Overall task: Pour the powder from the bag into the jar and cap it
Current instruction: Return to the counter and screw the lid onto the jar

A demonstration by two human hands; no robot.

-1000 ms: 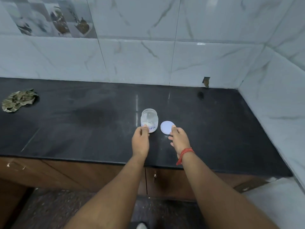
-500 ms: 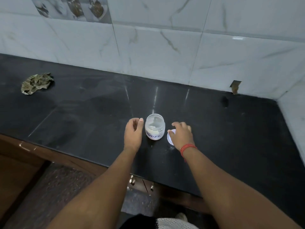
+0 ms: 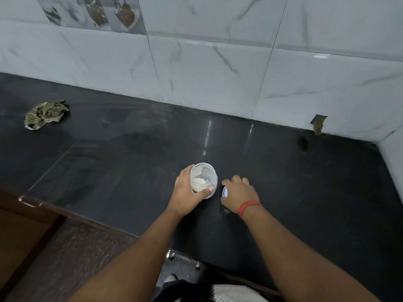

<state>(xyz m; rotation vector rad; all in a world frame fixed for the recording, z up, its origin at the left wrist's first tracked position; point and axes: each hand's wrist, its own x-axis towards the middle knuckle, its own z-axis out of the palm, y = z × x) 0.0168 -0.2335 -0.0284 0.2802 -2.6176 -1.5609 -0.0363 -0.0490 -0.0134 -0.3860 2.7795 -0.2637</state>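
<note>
On the black stone desk (image 3: 109,162), left hand (image 3: 187,192) fingers wrap the clear uncapped plastic jar (image 3: 204,179) holding white powder; right hand (image 3: 238,194) fingers curl over the white round lid (image 3: 224,192) just beside it.

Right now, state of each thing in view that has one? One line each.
jar: upright on the counter, uncapped, some white powder inside.
lid: off the jar, on the counter to its right, mostly covered by the right hand.
left hand: grip wrapped around the jar.
right hand: fingers curled down over the lid; whether it is lifted cannot be told.
crumpled cloth: bunched, lying far left on the counter.
</note>
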